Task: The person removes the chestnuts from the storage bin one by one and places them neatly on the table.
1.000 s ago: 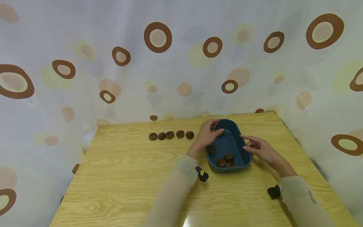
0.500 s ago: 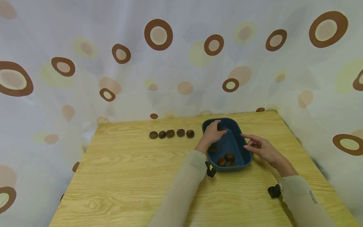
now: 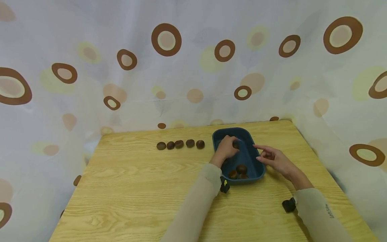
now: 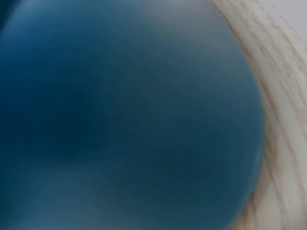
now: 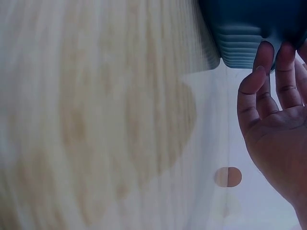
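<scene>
A deep blue rectangular box (image 3: 250,173) stands at the right of the table, with chestnuts inside. My left hand (image 3: 225,148) reaches into its far part, thumb and fingers on either side of a dark brown chestnut (image 3: 235,145), which it pinches. More chestnuts (image 3: 241,169) lie together at the near end. My right hand (image 3: 277,162) is at the box's right side, fingers loosely extended; in the right wrist view its fingertips (image 5: 263,53) are at the box's outer wall (image 5: 240,45). The left wrist view shows only blurred blue wall (image 4: 168,120), no fingers.
A row of several chestnuts (image 3: 179,144) lies on the wooden table (image 3: 130,188) to the left of the box, near the back edge. Patterned curtain (image 3: 193,67) hangs behind the table and along both sides.
My left hand has moved from over the box's left rim down into it, and its thumb and fingers have closed about the chestnut. My right hand stays at the box's side.
</scene>
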Tool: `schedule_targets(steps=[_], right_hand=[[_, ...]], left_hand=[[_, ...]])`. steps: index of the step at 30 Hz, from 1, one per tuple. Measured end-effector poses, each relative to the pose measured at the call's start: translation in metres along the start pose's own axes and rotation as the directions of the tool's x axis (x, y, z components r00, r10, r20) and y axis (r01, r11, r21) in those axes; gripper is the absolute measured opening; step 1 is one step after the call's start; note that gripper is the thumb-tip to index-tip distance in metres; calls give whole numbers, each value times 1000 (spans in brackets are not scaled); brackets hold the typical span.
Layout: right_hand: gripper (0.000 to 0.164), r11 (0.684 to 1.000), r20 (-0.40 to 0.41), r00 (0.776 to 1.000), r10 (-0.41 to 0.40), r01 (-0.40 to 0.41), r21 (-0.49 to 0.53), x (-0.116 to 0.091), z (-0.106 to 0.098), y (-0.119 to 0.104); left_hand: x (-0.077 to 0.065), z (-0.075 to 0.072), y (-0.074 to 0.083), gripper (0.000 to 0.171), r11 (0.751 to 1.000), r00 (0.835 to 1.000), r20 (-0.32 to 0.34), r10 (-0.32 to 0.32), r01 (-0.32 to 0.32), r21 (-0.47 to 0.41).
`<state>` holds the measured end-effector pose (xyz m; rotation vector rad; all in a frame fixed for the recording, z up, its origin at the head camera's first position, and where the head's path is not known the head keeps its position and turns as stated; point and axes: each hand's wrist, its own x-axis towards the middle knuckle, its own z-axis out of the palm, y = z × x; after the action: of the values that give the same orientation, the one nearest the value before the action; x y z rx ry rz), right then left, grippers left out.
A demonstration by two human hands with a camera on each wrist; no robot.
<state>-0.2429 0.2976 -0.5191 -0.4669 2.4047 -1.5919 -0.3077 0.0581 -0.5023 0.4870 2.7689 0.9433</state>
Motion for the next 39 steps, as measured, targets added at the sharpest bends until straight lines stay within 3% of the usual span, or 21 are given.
schedule_targets(steps=[10,18,26,35,39], right_hand=[[58,1000,7,1000,14,-14,1,-1,0,-1],[58,1000,11,1000,26,-26,2,-2,1,0],[58,1000,8,1000,14,-14,-8,0,-2,-1],[58,999,-8,1000,12,-12,-32,1,-2,-3],[63,999,-7,1000,13,-14,-31,1,-2,-2]], left_hand=[[2,6,-3,38,996,999,17,28,-29,85],[0,8,-4,35,995,998,15,59,-60,74],[-1,-1,-3,35,981,984,-95,151,-161,-104],[-2,-11,-3,36,938,968,-191,166,-215,-273],[-4,-18,-5,36,918,962,-195,191,-246,-311]])
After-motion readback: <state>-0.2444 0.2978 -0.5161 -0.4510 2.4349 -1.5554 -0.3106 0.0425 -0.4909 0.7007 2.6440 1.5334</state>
